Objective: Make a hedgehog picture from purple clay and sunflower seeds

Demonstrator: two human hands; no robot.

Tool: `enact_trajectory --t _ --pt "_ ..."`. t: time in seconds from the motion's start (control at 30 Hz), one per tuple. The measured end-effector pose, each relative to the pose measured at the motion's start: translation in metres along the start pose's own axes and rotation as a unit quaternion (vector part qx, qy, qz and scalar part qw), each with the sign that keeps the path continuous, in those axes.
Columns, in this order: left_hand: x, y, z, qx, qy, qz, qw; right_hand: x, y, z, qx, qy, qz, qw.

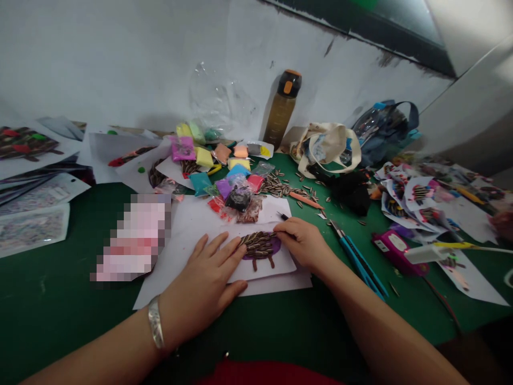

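My left hand (pixel 208 272) lies flat on a white paper card (pixel 260 270), fingers spread, just left of a picture of striped sunflower seeds (pixel 259 245) glued over a purple clay shape (pixel 264 255). My right hand (pixel 300 243) rests at the upper right of that picture, its fingertips pressed to the seed edge. A small dark tip (pixel 282 216) shows just above those fingers, and I cannot tell if that hand holds it. A silver bangle (pixel 156 322) circles my left wrist.
Loose sunflower seeds (pixel 280 187) and bagged coloured clay (pixel 224 174) lie beyond the card on the green table (pixel 68 326). Blue-handled scissors (pixel 356 262) sit right of my right hand, beside a pink case (pixel 396 251). Finished seed pictures (pixel 417 203) lie further right. A bottle (pixel 282 104) stands against the wall.
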State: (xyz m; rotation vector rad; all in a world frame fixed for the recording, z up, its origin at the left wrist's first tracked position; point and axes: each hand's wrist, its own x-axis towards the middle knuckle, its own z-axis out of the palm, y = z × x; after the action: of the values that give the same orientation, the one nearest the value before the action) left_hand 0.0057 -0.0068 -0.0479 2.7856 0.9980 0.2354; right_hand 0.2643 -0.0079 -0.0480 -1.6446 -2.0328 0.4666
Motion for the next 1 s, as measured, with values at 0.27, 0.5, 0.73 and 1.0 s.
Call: enact_trajectory --t 0.27,0.5,0.73,1.0 --pt "0.001 0.001 0.001 0.005 0.002 0.000 1.000 0.003 -0.001 0.008 -0.020 0.004 -0.045 0.999" --pt "0.001 0.000 0.002 -0.004 0.011 0.000 1.000 0.004 -0.007 0.008 -0.021 -0.007 -0.036 0.999" --pt "0.001 0.000 0.000 -0.004 0.001 0.000 1.000 -0.001 -0.006 0.000 -0.040 0.016 -0.012 0.999" --pt "0.000 0.000 0.001 0.002 -0.002 -0.001 1.000 0.005 -0.004 -0.016 -0.053 0.053 -0.007 0.997"
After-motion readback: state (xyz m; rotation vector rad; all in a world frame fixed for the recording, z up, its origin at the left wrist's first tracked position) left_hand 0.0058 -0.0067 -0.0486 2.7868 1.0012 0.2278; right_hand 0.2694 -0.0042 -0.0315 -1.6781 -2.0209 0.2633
